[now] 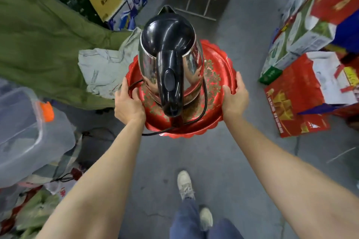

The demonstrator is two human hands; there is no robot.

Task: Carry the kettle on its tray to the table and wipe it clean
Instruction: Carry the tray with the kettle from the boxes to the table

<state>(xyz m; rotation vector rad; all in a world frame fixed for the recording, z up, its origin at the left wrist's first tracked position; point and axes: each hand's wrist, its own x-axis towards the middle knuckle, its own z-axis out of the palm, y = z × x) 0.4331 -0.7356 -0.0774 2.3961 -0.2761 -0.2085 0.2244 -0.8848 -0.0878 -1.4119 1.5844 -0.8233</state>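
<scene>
Steel kettle (pixel 171 60) upright on red tray (pixel 219 75); left hand (pixel 129 103), right hand (pixel 236 97) carry it above floor (pixel 213 151), fingers clamped on opposite rims; black cord (pixel 205 103) coiled on tray.

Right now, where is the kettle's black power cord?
In the head view, the black power cord loops around the steel kettle on the red round tray, trailing over its near rim below the left hand.

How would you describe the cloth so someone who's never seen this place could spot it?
Find the red tray held by both hands in the middle, with the kettle on it. Just past the tray's left edge, beyond the left hand, lies the cloth. It is a crumpled, pale grey rag against a big olive-green sheet, unlike the printed boxes around.
</scene>
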